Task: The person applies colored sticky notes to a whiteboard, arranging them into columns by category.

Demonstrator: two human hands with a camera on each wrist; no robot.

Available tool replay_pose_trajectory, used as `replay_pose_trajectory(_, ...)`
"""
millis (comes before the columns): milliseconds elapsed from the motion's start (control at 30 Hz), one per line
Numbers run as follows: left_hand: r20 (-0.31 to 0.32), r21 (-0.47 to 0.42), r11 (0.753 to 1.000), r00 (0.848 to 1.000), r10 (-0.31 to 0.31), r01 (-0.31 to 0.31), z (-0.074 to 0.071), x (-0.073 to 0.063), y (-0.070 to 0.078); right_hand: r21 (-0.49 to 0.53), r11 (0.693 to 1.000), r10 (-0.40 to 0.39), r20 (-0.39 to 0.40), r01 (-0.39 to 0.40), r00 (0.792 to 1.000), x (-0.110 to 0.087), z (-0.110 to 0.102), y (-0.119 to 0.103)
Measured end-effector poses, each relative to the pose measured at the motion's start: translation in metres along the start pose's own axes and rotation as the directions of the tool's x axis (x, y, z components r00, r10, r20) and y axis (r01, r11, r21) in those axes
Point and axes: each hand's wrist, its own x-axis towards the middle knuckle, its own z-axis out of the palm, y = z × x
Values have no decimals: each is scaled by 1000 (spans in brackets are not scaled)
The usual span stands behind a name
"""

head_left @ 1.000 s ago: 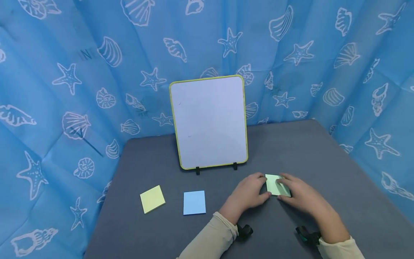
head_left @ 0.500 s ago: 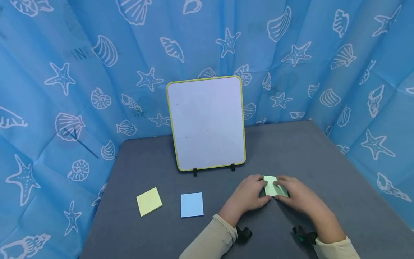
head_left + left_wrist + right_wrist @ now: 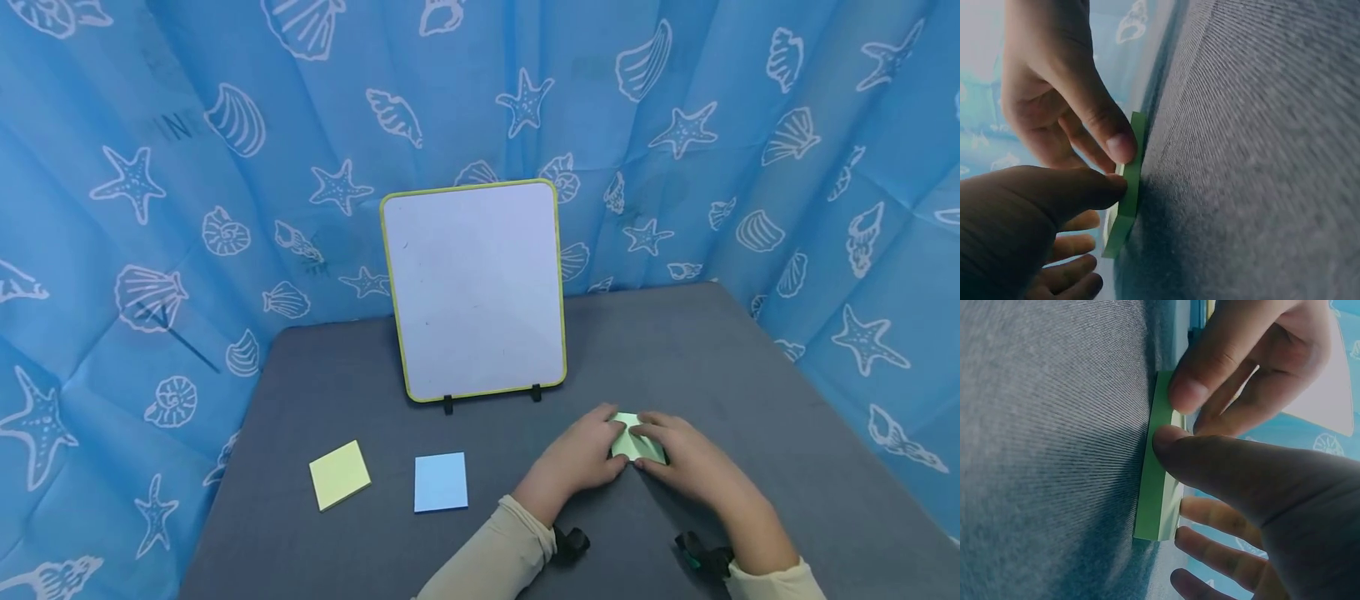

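A pad of light green sticky notes (image 3: 637,448) lies on the grey table, between the two hands. My left hand (image 3: 579,457) holds its left side, and the left thumb presses the near edge in the left wrist view. From the other side my right hand (image 3: 693,460) grips the pad, its thumb at the near edge and index finger bent over the top. The thumbs sit close together on the green edge (image 3: 1150,509) in the right wrist view. On the pad's top the paper looks creased or slightly raised between the fingers; the hands partly cover it.
A blue sticky-note pad (image 3: 440,482) and a yellow one (image 3: 340,475) lie to the left on the table (image 3: 645,342). Behind them a whiteboard (image 3: 474,292) with a yellow rim stands on black feet. A blue shell-patterned curtain (image 3: 300,100) hangs around the back.
The head view has shifted slightly. Both hands stay at the green pad, the right index finger has moved inward over its top, and the top paper now looks bent.
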Motion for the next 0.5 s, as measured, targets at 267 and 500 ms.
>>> replay_pose_trajectory(267,21,12,1000,1000,-9,9,6,2,-1,29,1000,-10,-20,10,1000,-3,2,-1)
replay_pose_trajectory(500,-16,-27,999,1000,17,-18,9,2,-5,50,999,5,-29,-3,1000,-4,1,1)
